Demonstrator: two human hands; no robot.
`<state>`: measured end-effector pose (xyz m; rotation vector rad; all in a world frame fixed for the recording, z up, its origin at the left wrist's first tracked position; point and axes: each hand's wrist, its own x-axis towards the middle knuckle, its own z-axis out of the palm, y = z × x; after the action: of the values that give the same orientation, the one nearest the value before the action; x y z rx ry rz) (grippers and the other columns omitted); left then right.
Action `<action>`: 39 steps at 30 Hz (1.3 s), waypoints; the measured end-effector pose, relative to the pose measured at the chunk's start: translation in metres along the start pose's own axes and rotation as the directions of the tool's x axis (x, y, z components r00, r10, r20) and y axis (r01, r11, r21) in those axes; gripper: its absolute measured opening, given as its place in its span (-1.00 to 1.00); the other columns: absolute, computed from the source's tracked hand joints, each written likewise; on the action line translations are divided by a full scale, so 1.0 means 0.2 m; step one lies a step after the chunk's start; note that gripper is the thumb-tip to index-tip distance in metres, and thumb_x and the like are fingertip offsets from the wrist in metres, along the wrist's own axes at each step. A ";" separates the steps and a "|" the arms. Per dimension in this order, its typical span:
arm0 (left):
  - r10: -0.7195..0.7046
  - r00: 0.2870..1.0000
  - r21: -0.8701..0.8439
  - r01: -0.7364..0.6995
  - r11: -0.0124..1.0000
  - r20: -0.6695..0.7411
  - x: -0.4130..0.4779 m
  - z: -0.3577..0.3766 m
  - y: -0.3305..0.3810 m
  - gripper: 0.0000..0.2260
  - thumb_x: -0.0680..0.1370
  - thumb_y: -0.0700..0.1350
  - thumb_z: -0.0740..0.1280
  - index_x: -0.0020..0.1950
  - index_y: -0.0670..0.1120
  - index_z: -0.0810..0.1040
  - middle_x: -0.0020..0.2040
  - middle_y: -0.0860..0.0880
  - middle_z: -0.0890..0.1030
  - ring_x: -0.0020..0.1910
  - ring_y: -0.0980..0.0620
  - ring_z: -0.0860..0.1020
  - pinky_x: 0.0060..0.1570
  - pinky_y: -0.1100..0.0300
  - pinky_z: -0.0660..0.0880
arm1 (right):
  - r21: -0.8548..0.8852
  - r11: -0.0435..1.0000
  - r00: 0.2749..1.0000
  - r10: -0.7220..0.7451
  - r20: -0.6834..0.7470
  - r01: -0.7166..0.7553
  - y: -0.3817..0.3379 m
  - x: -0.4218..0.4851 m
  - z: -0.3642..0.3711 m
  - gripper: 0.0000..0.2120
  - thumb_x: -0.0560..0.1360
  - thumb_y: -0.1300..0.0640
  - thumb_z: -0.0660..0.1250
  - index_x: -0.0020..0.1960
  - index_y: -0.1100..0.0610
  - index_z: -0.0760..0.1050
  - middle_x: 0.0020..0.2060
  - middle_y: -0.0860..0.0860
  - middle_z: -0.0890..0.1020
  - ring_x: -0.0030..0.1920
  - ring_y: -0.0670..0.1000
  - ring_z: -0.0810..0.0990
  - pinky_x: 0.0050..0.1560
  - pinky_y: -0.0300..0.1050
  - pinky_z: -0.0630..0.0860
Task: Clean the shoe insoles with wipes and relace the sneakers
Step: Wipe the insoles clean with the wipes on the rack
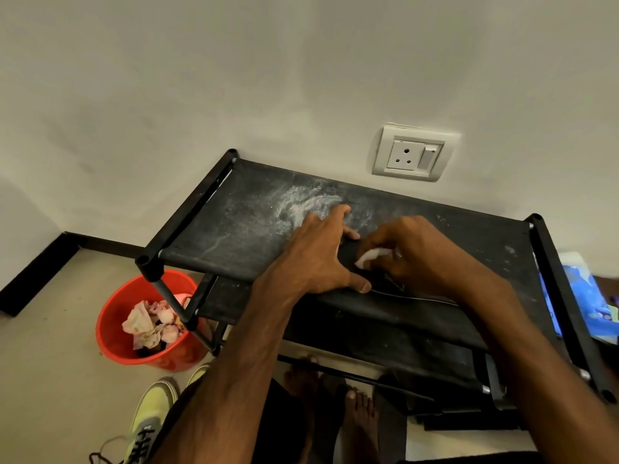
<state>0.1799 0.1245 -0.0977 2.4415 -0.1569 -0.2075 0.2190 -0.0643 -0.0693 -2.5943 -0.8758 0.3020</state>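
- The left hand (318,259) lies spread and flat, fingers straight, on the top shelf of a black shoe rack (241,229). It presses down on a dark insole (348,261), which shows between the forefinger and thumb.
- The right hand (412,252) is curled round a white wipe (370,256), holding it against the insole just beside the left hand.
- The insole lies on the rack's top shelf, near the front edge. It is dark on dark fabric, so its full outline is hard to make out.
- A thin pale line runs along the shelf under the right wrist. I cannot tell what it is.
- The shelf fabric carries a whitish, dusty smear beyond the left fingertips.
- A red bucket (110,316) stands on the floor at the rack's left front leg, holding crumpled used wipes (150,324).
- A yellow-green sneaker (150,416) with a grey tongue and dark laces sits on the floor at the lower left.
- A blue wipes pack (582,296) lies to the right of the rack.
- A wall socket (413,155) sits on the wall behind the rack.
- Bare feet (360,410) show below the rack.
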 end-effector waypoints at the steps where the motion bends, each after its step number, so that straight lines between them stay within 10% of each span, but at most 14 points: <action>1: 0.003 1.000 0.003 -0.003 1.000 -0.001 0.00 0.00 0.00 0.12 0.26 0.15 0.65 0.62 0.01 0.05 0.36 0.21 0.51 0.53 -0.04 0.16 0.48 -0.12 0.19 | 0.023 1.000 0.998 -0.019 0.055 0.017 -0.01 -0.02 -0.01 -0.82 0.50 0.14 0.50 0.02 -0.13 0.71 -0.03 -0.16 0.72 -0.07 -0.18 0.66 -0.03 -0.16 0.65; 7: -0.003 1.000 -0.005 0.003 1.000 -0.019 0.00 0.00 0.00 0.05 0.29 0.14 0.63 0.62 0.02 0.09 0.38 0.21 0.50 0.54 -0.03 0.11 0.47 -0.09 0.18 | -0.121 0.990 0.989 0.059 -0.133 -0.075 0.00 -0.01 0.00 -0.82 0.50 0.06 0.49 0.07 -0.17 0.68 0.00 -0.14 0.70 -0.06 -0.10 0.63 -0.04 0.00 0.65; 13: 0.002 1.000 0.019 -0.002 1.000 0.003 0.00 0.00 0.00 0.07 0.26 0.15 0.64 0.62 0.01 0.11 0.36 0.20 0.51 0.52 -0.03 0.17 0.47 -0.13 0.23 | -0.023 0.999 0.997 -0.025 0.079 0.026 -0.02 -0.05 -0.02 -0.80 0.50 0.17 0.48 0.01 -0.12 0.70 -0.02 -0.17 0.71 -0.10 -0.19 0.63 -0.05 -0.20 0.62; 24: 0.036 0.999 0.042 -0.037 0.998 0.018 0.00 0.00 0.00 -0.09 0.30 0.19 0.60 0.55 0.06 0.27 0.36 0.17 0.49 0.44 -0.02 0.25 0.46 -0.08 0.24 | 0.078 0.984 0.898 0.176 -0.404 -0.158 0.13 -0.07 0.02 -0.85 0.49 0.06 0.49 0.03 -0.15 0.70 -0.09 -0.15 0.71 -0.12 -0.09 0.63 -0.10 0.08 0.65; 39: -0.006 1.000 0.155 0.003 0.988 0.017 0.00 0.08 0.04 -0.13 0.28 0.41 0.50 0.52 0.25 0.26 0.42 0.08 0.30 0.41 0.02 0.19 0.42 -0.06 0.19 | 0.181 0.977 0.908 0.173 -0.381 -0.110 0.18 -0.08 0.05 -0.79 0.49 0.06 0.51 0.12 -0.06 0.69 -0.07 -0.10 0.70 -0.15 -0.14 0.61 -0.07 -0.06 0.63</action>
<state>0.1764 0.1082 -0.1043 2.5950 -0.1815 -0.2265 0.2231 -0.0978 -0.0918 -2.4490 -0.5000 -0.1142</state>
